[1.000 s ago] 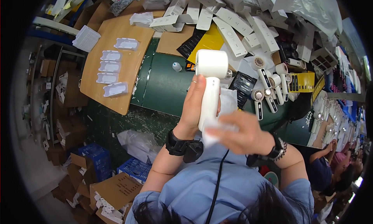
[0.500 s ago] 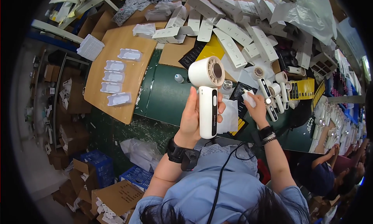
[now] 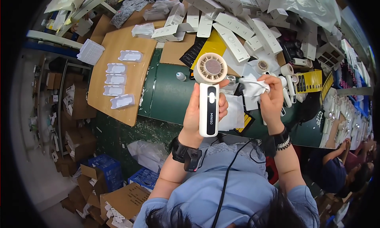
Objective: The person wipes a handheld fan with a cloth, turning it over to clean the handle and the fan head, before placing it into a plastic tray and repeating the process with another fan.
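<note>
Left hand point(image 3: 192, 116) wraps white fan point(image 3: 209, 109); right hand point(image 3: 272, 106) pinches white cloth point(image 3: 252, 87).

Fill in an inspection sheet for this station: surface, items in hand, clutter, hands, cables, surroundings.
Surface: green tabletop; wooden board on the left, bearing five white plastic trays.
Items in hand: white handheld fan, grille toward the camera; crumpled white cloth.
Clutter: white cartons heaped at the back; more handheld fans on the right.
Hands: left hand grips the fan's handle; right hand pinches the cloth, apart from the fan.
Cables: black cable across the blue shirt.
Surroundings: blue crates and an open cardboard box, lower left; other people, right.
</note>
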`<act>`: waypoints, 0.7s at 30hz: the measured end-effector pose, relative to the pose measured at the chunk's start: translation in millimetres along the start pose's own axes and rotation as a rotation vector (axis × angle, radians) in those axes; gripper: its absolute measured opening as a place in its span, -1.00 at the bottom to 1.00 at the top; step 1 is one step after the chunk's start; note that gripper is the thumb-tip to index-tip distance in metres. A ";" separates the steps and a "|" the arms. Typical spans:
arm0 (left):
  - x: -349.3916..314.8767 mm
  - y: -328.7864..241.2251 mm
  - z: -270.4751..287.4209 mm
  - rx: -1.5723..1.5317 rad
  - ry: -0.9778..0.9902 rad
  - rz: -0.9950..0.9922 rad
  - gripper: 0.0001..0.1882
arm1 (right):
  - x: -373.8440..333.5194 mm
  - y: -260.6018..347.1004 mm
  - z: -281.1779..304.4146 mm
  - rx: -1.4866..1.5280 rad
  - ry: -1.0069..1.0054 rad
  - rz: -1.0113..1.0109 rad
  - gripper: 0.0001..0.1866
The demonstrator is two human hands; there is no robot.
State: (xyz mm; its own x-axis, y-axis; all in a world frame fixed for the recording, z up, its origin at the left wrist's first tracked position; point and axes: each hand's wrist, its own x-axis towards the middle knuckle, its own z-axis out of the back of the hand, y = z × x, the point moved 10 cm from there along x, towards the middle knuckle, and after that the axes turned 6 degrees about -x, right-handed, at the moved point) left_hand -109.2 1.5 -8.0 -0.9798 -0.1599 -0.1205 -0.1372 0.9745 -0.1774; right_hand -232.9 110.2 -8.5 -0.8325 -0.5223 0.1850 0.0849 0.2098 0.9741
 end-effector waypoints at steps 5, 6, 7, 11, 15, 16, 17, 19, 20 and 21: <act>-8.3 -1.0 14.3 0.075 -0.073 -0.034 -0.34 | -8.7 110.0 -85.6 -0.262 0.340 0.583 -0.74; -7.5 2.3 7.3 0.077 -0.070 -0.029 -0.34 | -8.5 119.0 -99.1 -0.370 0.363 0.676 -0.74; -8.5 1.8 9.0 0.110 -0.211 -0.075 -0.34 | -8.0 118.7 -104.1 -0.372 0.358 0.677 -0.74; -15.5 -6.5 9.2 0.141 -0.502 -0.155 -0.34 | -15.1 93.4 -123.4 -0.412 0.417 0.623 -0.68; -8.2 -3.4 22.1 0.048 -0.346 -0.063 -0.35 | -50.7 81.8 -129.4 -0.422 0.594 0.538 -0.64; -7.1 -0.8 25.8 0.017 -0.204 -0.018 -0.35 | -58.2 84.7 -128.6 -0.392 0.587 0.568 -0.65; -7.7 3.4 24.2 -0.014 -0.061 0.027 -0.36 | -64.8 87.4 -127.5 -0.363 0.580 0.598 -0.65; -6.1 10.4 28.2 -0.077 -0.087 0.037 -0.36 | -71.2 86.3 -122.6 -0.338 0.570 0.626 -0.66; -5.1 15.0 30.6 -0.137 -0.112 0.044 -0.36 | -72.9 85.1 -117.8 -0.333 0.560 0.644 -0.67; -4.6 18.8 32.8 -0.197 -0.137 0.052 -0.36 | -74.6 83.6 -111.8 -0.328 0.550 0.663 -0.69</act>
State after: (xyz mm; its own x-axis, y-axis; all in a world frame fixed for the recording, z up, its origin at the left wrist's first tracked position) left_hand -102.5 15.3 -42.8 -0.9592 -0.1158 -0.2581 -0.1265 0.9916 0.0251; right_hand -102.5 74.2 73.6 -0.1871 -0.7159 0.6726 0.6728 0.4055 0.6188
